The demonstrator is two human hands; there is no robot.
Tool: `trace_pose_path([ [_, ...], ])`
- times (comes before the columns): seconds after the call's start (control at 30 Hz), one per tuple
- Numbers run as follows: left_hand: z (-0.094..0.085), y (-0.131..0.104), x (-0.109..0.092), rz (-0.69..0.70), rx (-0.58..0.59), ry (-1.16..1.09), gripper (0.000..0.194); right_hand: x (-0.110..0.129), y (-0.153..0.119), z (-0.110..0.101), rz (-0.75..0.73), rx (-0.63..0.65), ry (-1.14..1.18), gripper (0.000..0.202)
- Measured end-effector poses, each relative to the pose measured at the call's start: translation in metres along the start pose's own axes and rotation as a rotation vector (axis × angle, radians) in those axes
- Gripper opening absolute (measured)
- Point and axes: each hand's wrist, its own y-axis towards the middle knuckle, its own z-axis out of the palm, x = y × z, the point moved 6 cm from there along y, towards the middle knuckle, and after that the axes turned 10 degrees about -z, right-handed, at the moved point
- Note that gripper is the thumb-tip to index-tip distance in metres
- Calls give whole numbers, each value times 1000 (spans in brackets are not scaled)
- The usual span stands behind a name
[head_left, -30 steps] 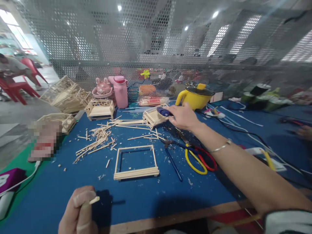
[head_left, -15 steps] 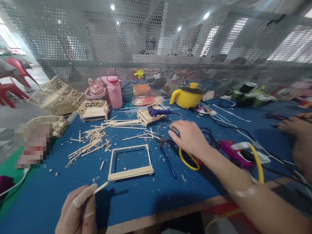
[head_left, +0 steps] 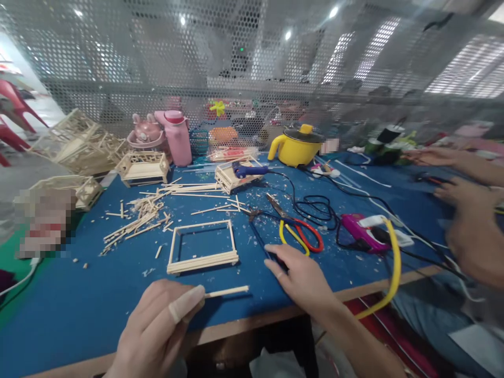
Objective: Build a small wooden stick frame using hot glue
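Between its pinched, finger-cot-covered fingers, my left hand (head_left: 161, 325) holds a thin wooden stick (head_left: 226, 292) that points right above the table. My right hand (head_left: 299, 273) has its thumb and fingers around the handles of the blue-handled pliers (head_left: 258, 237), whose jaws point away from me on the mat. A rectangular frame of wooden sticks (head_left: 202, 262) lies in front of my hands, several sticks side by side along its near edge. Scissors with red and yellow handles (head_left: 311, 236) rest just beyond my right hand.
A blue glue gun (head_left: 252, 170) lies on a small wooden piece (head_left: 228, 181). Loose sticks (head_left: 142, 218) are piled at the left. A yellow pot (head_left: 299, 149), pink jug (head_left: 178, 139) and magenta power strip (head_left: 362, 233) with cables stand around. Another person's hands (head_left: 468, 194) work at the right.
My right hand has moved back toward me from near the scissors to the pliers' handles. My left hand has moved right and slightly up, the stick now lying nearly level.
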Motion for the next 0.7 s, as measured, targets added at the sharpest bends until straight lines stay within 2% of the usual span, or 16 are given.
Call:
trace_pose_path([
  [0.07,1,-1,1,-8,7,-38,43,-4,7,-8,53,-40,-46,27],
  [0.13,1,-2,1,-22,15,-74,46,5,11,-23,27,-108,-59,27],
  [0.2,0,-4,3,-38,16,-88,48,30,13,-37,-178,-134,67,28],
  [0.27,-1,-4,4,-54,14,-88,49,62,12,-44,-420,-59,215,29],
  [0.37,-1,-2,6,-55,3,-92,49,86,12,-51,-503,-75,331,19],
  [0.57,-6,11,4,-46,-56,-91,54,88,25,-47,-524,-123,359,12],
  [0.63,-14,11,11,-142,-166,7,57,81,32,-44,-506,-137,314,10],
  [0.7,-25,5,27,-356,-299,137,65,74,39,-40,-462,-188,247,8],
])
